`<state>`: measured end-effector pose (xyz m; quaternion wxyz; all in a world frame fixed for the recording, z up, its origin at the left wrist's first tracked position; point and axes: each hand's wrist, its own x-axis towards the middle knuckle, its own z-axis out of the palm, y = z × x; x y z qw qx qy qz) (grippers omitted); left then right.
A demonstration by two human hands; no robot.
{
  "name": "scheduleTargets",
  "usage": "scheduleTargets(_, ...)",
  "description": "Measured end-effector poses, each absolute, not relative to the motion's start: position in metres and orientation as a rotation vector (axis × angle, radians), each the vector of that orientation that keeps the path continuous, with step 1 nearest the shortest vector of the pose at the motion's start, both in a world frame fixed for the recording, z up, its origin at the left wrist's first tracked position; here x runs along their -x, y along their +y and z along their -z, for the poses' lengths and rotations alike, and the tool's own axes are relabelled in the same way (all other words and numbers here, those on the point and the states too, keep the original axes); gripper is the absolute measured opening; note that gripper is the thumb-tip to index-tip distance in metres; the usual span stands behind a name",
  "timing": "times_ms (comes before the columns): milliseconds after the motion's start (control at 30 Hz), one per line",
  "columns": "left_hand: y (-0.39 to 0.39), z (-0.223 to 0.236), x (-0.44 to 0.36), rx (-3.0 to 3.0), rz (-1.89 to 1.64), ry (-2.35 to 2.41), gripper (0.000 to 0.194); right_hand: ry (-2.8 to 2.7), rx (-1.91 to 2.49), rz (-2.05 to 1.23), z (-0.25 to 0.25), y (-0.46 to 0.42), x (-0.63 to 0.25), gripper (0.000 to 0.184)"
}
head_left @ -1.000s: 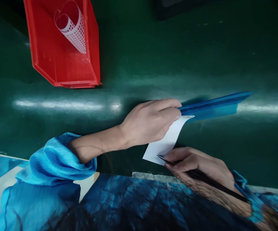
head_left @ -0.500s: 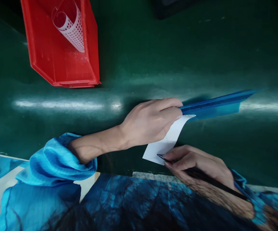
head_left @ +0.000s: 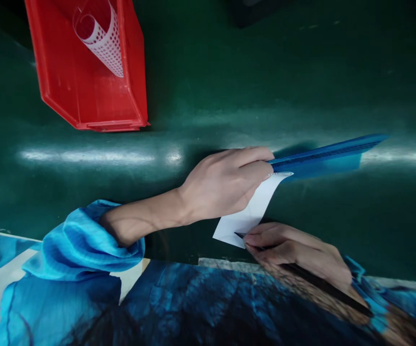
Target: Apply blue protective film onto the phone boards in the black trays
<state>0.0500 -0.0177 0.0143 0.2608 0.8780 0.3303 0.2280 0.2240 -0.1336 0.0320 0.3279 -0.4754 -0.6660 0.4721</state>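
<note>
My left hand (head_left: 229, 180) is closed around the near end of a blue, partly see-through sheet or pad (head_left: 323, 156) with dark lines along its edge. From under my fingers hangs a white strip of paper (head_left: 253, 209), curved, its upper edge dotted and its lower end toward me. My right hand (head_left: 298, 252) pinches black tweezers (head_left: 326, 288), which run back along the palm toward the wrist. Their pointed tips lie together at the strip's lower end; whether they grip the paper I cannot tell.
A red plastic bin (head_left: 132, 103) stands at the upper left, holding a rolled white perforated sheet (head_left: 105, 48). At the top edge sits a dark object (head_left: 254, 9), cut off by the frame. The green tabletop (head_left: 208, 96) ends just in front of my body.
The tweezers' tips, slightly apart before, have come together at the paper's lower end. My right hand has turned and dropped a little. My left hand has stayed in place.
</note>
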Motion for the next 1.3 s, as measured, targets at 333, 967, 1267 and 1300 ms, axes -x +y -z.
scheduleTargets(333,-0.018,-0.014,-0.049,-2.397,-0.653,0.89,0.022,-1.749,1.207,-1.247,-0.032,-0.133,-0.226,0.016)
scheduleTargets(967,-0.017,-0.015,-0.049,-2.422,-0.593,0.87,0.022,-1.775,1.23,-1.28,-0.032,-0.132,-0.227,0.016)
scheduleTargets(1267,-0.017,-0.014,-0.05,-2.415,-0.6,0.869,0.024,-1.823,1.188,-1.304,-0.037,-0.121,-0.226,0.019)
scheduleTargets(1300,-0.017,-0.014,-0.05,-2.418,-0.598,0.867,0.024,-1.829,1.194,-1.307,-0.039,-0.121,-0.226,0.02)
